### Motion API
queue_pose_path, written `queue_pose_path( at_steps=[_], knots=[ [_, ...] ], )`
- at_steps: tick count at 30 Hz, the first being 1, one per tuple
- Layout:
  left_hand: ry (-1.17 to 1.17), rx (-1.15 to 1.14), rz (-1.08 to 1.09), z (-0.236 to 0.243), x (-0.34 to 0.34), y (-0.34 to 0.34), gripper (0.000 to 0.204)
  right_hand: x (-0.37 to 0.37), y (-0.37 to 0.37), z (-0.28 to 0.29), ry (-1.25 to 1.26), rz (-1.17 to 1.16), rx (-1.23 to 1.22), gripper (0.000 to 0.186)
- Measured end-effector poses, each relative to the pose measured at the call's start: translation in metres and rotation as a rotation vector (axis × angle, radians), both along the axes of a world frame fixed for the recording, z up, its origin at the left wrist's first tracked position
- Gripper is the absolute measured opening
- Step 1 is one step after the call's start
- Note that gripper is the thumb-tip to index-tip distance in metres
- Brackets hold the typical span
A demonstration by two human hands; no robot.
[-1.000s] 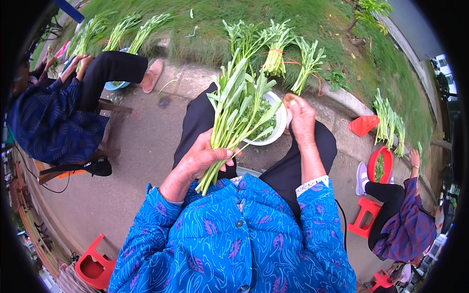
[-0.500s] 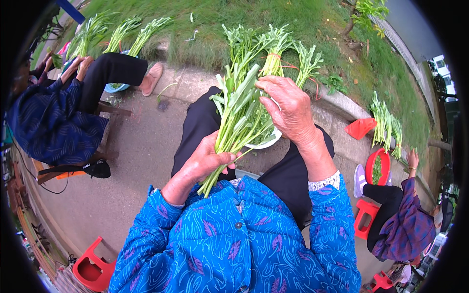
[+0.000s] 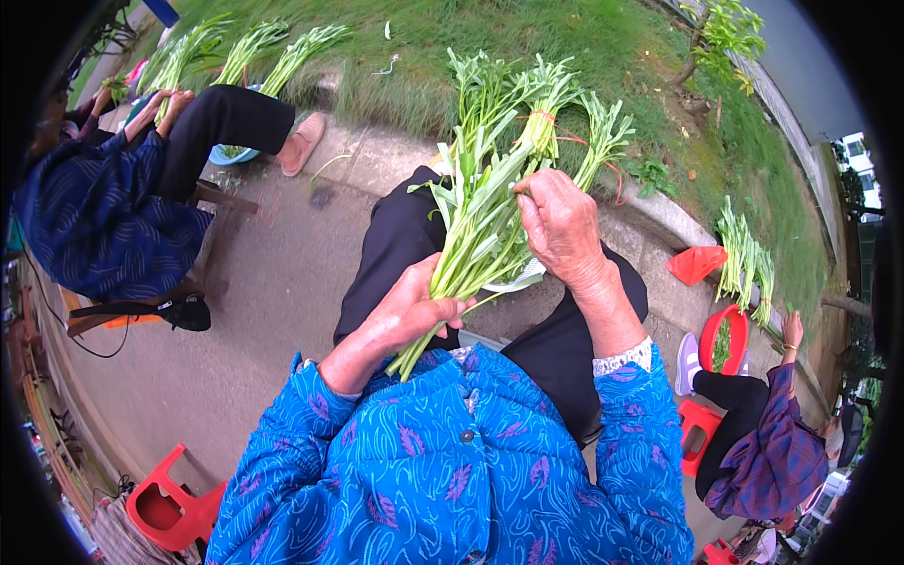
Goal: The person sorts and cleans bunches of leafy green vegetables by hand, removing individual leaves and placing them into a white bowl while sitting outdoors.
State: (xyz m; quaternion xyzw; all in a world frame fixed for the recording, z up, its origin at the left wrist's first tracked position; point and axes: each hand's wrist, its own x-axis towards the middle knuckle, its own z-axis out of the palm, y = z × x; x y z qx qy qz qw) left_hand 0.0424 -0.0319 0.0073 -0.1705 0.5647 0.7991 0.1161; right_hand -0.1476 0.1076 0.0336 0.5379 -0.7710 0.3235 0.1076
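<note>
My left hand (image 3: 419, 311) grips a bundle of long green leafy stalks (image 3: 466, 217) by the pale lower stems, which point down toward my blue patterned jacket (image 3: 443, 443). The leaves fan upward between my knees. My right hand (image 3: 560, 221) is closed in a pinch on a leafy sprig at the bundle's upper right side, its fingertips among the leaves. A white plastic basket (image 3: 527, 279) lies behind the bundle and right hand, mostly hidden by them.
Tied green bundles (image 3: 541, 122) lie on the grassy curb (image 3: 353, 151) ahead. A co-worker (image 3: 113, 226) sits left near a blue basin (image 3: 231, 153); another (image 3: 767, 452) sits right by a red basin (image 3: 718, 334), red bag (image 3: 695, 264) and red stool (image 3: 697, 428). Another red stool (image 3: 174, 499) stands lower left.
My right hand has moved from right of the basket leftward onto the leaves of the held bundle, its fingers now pinched there. My left hand and bundle have shifted slightly rightward.
</note>
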Motion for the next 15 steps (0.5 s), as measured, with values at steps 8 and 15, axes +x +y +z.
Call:
queue_pose_path(
  at_steps=[8,15],
  knots=[
    [-0.018,-0.003,0.007,-0.003,0.001,0.001,0.049,0.003,0.003,-0.018,-0.054,-0.030,-0.033,0.012],
    [-0.038,-0.019,0.101,-0.006,-0.003,-0.009,0.046,-0.011,0.009,-0.025,-0.450,-0.290,-0.314,0.008]
  ],
)
